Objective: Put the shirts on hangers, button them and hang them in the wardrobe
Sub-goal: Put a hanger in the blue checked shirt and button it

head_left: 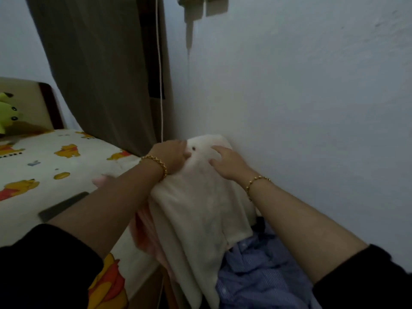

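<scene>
Left hand [171, 153] and right hand [227, 163] — fingers curled — grip the white shirt [196, 210] near its top, beside the bed [66, 166] edge.

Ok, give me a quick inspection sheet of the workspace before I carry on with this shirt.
Surface: bed with a cartoon-bear sheet, at the left.
Job's things: white shirt held up, one dark button showing; blue striped shirt and pink garment beneath it; no hanger seen.
Clutter: dark flat object on the bed; green plush toy.
Hands: left hand and right hand both grip the white shirt near its top.
Cables: white cord hanging beside the brown curtain.
Surroundings: white wall.
</scene>
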